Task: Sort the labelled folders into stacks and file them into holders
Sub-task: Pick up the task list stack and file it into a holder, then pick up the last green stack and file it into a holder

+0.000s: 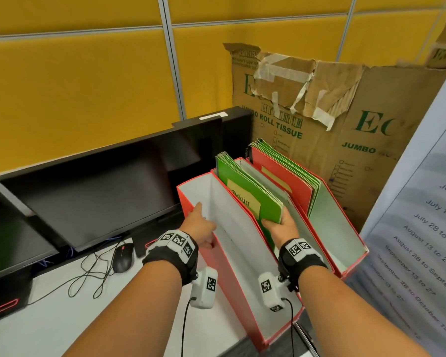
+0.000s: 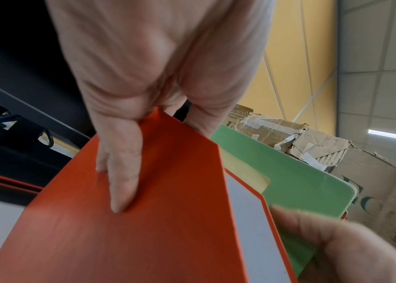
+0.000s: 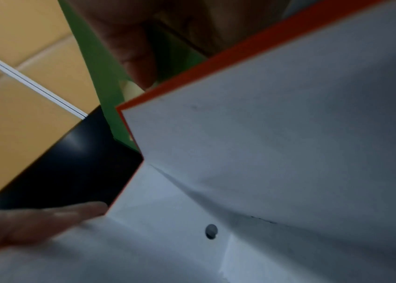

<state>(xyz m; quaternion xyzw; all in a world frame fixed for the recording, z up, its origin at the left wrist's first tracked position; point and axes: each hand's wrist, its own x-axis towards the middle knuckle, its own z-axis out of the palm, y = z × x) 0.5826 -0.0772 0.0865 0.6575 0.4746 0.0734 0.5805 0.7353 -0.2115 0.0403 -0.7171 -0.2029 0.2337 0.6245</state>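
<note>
A stack of green folders (image 1: pixel 252 194) is held at its near lower corner by the right hand (image 1: pixel 281 229), the thumb laid on the front cover and the fingers hidden behind the stack. The stack stands tilted inside the middle red holder (image 1: pixel 317 243), its top leaning away from the grip. Just above the thumb, on the front cover, a yellow label (image 1: pixel 243 199) with handwriting is seen; in the left wrist view the same folders (image 2: pixel 296 178) and label (image 2: pixel 245 174) appear beyond the holder wall, with the right hand (image 2: pixel 352 249) blurred at the lower corner.

The nearest red holder (image 1: pixel 216 261) is gripped at its left wall by the left hand (image 1: pixel 200 228). In the left wrist view the fingers (image 2: pixel 121 172) are pressed flat on the red outside of that wall (image 2: pixel 143 229), while the thumb is hooked over the rim to the white inside. Only white interior is shown inside this holder, directly left of the right hand's grip. The right wrist view is dim and blurred; a white inner wall with a red edge (image 3: pixel 276 153) fills most of it.

Beyond the right hand's grip, a third red holder (image 1: pixel 345 228) is filled with a red folder (image 1: pixel 281 176) in front and more green folders (image 1: pixel 294 163) behind. Further back, a torn cardboard box (image 1: pixel 345 112) is propped against the yellow partition (image 1: pixel 75 86). Left of the left hand's grip, dark monitors (image 1: pixel 101 181) are stood on the white desk (image 1: pixel 49 318), with a black mouse (image 1: pixel 123 256) and its cable just beside the wrist. To the right of the holders, a white printed sheet (image 1: pixel 422 240) with dates is seen.
</note>
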